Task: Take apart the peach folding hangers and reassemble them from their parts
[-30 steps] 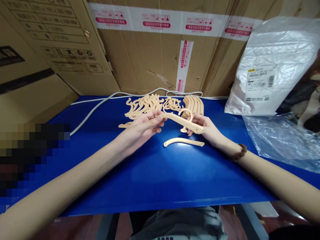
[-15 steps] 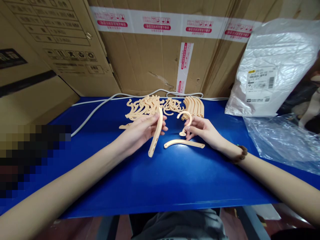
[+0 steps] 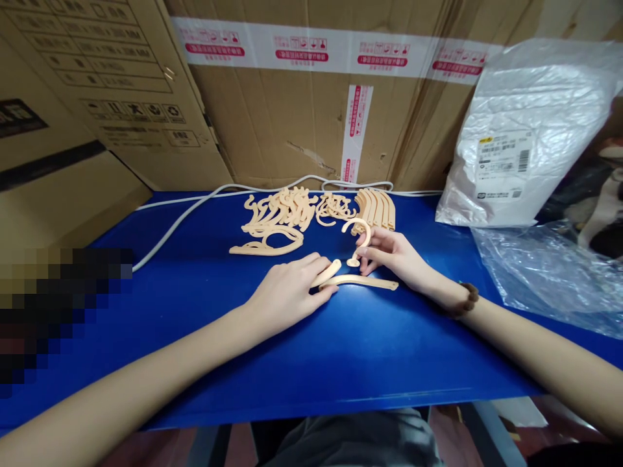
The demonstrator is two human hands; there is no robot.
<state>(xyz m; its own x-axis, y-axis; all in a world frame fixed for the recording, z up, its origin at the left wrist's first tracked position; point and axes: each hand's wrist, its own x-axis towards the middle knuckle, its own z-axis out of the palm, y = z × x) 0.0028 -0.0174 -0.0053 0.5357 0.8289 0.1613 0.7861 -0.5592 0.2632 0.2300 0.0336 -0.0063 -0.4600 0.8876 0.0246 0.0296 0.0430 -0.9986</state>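
Observation:
My left hand (image 3: 285,288) is closed around a beige curved hanger arm (image 3: 329,272), low over the table. Most of that arm is hidden under the fingers; its rounded end points up and right. A second hanger arm (image 3: 367,280) lies on the table, its left end by my left thumb and fingertips; whether they touch it I cannot tell. Pinched in my right hand (image 3: 389,251) is a beige hanger hook (image 3: 366,235), upright, its curl at the top and its round base at the bottom. The hook's base is just above the lying arm.
Behind the hands lie a pile of beige hanger pieces (image 3: 285,209), a heap of hooks (image 3: 333,207) and a row of curved arms (image 3: 377,207). A white cable (image 3: 180,226) runs along the cardboard (image 3: 287,117). A white bag (image 3: 501,130) and clear plastic (image 3: 540,266) are right.
My left hand has come down and turned over, bringing its hanger arm from upright to low beside the lying arm. My right hand and the hook have hardly moved.

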